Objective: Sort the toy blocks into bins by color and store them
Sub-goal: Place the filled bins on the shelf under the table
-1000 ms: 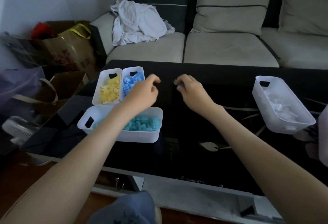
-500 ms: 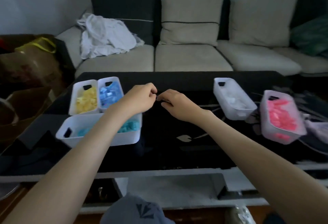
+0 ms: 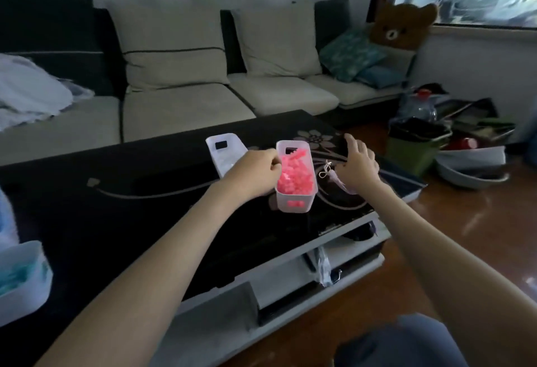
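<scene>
A white bin of pink blocks point(image 3: 296, 206) stands near the right end of the black table point(image 3: 116, 192). My left hand point(image 3: 255, 172) is at the bin's left rim, fingers curled over the edge. My right hand point(image 3: 359, 163) hovers just right of the bin with fingers spread, holding nothing. A second white bin point(image 3: 223, 145) with pale blocks sits behind my left hand, partly hidden by it. At the lower left edge a bin of teal blocks point(image 3: 23, 279) shows in part.
A pale pouch with a white string point(image 3: 329, 170) lies under my right hand. A sofa point(image 3: 186, 105) runs behind the table. Tubs, a green box point(image 3: 412, 148) and clutter fill the floor at right. The table's right edge is close to the pink bin.
The view has swung right. Both hands left the table's middle, where they met fingertip to fingertip, and moved to the pink bin, the left onto its rim, the right opening beside it.
</scene>
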Demonstrator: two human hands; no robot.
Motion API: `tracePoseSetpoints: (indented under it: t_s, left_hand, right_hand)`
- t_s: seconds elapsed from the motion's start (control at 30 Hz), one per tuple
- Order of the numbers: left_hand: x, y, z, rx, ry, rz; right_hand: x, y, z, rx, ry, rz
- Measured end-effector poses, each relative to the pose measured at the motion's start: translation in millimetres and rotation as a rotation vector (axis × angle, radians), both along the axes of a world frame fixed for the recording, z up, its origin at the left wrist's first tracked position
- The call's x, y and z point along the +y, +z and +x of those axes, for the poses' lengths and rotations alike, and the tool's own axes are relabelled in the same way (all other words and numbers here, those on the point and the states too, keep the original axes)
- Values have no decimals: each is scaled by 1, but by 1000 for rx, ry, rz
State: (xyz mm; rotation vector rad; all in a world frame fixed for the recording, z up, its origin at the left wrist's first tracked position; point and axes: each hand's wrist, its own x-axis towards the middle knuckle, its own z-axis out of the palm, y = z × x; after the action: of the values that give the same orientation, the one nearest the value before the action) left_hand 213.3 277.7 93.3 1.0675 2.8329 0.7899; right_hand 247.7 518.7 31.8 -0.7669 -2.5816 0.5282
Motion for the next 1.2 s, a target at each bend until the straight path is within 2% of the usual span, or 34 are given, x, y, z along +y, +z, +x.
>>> tracePoseSetpoints:
  t_s: [0.07, 0.13, 0.3, 0.43, 0.53, 0.7, 0.77, 0.87, 0.97, 1.03, 1.1, 1.2]
  left_hand:
    - [6, -14, 1, -20, 16, -19]
    - [7, -25, 3, -71, 35, -32]
    - [9, -43, 17, -116, 1, -73]
    - [2, -57, 38, -170, -23, -23]
    - [-8, -69, 58, -297, -61, -6]
    - [-48, -89, 71, -327, -94, -257]
    - [-64, -99, 72, -303, -137, -435]
    - [-72, -122, 77, -317, -201, -722]
    - [-68, -144, 80, -364, -227, -745]
    - [-62, -156, 84, -393, -233, -693]
    - [-55, -168, 87, -407, -233, -640]
    - [-47, -182, 86, -439, -208, -618]
  right_hand:
    - [22, -21, -2, -288, 11, -24]
    - [24, -39, 0, -409, 109, -15]
    - [-12, -55, 29, -317, 292, 268]
    - [-60, -42, 67, -343, 375, 96]
    - [-102, -51, 90, -361, 435, 95]
    - [-154, -63, 98, -261, 718, -26]
    - [-159, -61, 93, -200, 779, -35]
    - [-157, -71, 93, -111, 881, 35]
    - [-150, -94, 103, -50, 981, 184]
    - [-142, -114, 111, -68, 1019, 272]
    - [-137, -132, 116, -197, 1027, 291]
    - [-130, -151, 110, -362, 824, 119]
